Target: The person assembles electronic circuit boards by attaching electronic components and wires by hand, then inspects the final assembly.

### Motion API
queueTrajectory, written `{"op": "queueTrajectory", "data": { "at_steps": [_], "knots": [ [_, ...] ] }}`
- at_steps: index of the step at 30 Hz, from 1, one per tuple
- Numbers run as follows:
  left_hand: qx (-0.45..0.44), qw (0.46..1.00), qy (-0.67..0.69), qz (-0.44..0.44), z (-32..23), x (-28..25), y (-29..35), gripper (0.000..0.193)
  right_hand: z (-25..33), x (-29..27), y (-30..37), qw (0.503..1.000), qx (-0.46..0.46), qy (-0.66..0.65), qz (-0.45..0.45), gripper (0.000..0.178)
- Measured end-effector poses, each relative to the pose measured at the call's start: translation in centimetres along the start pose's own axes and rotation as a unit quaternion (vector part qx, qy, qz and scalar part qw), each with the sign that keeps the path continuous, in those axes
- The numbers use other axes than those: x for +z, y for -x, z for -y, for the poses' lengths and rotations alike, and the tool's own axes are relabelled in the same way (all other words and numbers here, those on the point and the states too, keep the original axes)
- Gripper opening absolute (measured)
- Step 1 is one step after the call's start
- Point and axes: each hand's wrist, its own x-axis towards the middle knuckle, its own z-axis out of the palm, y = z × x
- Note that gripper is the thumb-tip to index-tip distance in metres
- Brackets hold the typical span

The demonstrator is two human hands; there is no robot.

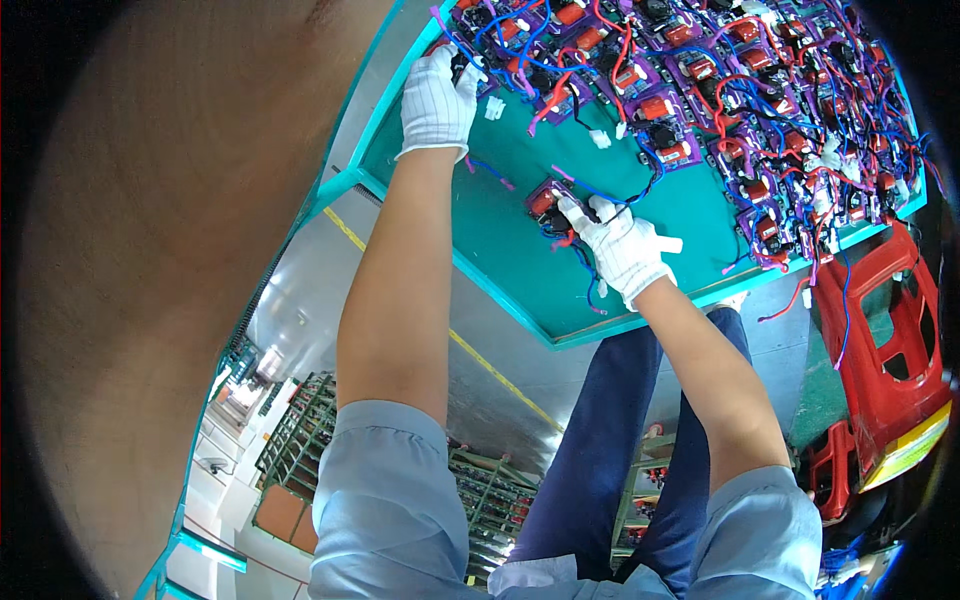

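Both my hands wear white striped gloves. My right hand (622, 247) is closed on a small purple circuit board (543, 197) with a red component and blue, black and red wires, over the green table top. Farther left, my left hand (438, 105) reaches to the table's far-left edge, its fingers at another purple board (462, 62) at the border of the pile. Its fingertips are partly hidden among the parts, so its grip is unclear. Many similar circuit boards (655, 107) with tangled wires and white connectors cover the far and right part of the table.
The green table (500, 245) has a raised teal rim. Wires hang over its near right edge, beside a red plastic stool (885, 340). A brown surface (190, 200) fills the left side. Green racks (490, 500) holding parts stand on the grey floor behind my legs.
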Motion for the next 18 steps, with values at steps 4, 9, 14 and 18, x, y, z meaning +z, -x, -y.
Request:
{"op": "queueTrajectory", "data": {
  "at_steps": [4, 9, 14, 18],
  "knots": [
    [-0.043, 0.998, 0.052, 0.006, 1.7, 0.2, -0.2, 0.04, 1.0, -1.2, -0.6, 0.998, -0.006, -0.047, -0.04, 0.056],
    [0.071, 0.972, -0.151, -0.164, -3.3, -2.3, 2.1, 0.047, 0.1, -0.5, -1.6, 0.998, 0.054, -0.042, 0.012, 0.055],
    [0.256, 0.953, -0.165, -0.002, -5.0, -2.1, 7.7, 0.034, 0.0, -0.8, -1.6, 0.991, 0.108, -0.077, 0.008, 0.042],
    [0.215, 0.969, -0.11, 0.059, -5.2, -0.6, 8.8, 0.038, -0.8, -0.2, -1.4, 0.962, 0.187, -0.197, -0.019, 0.05]
  ]
}}
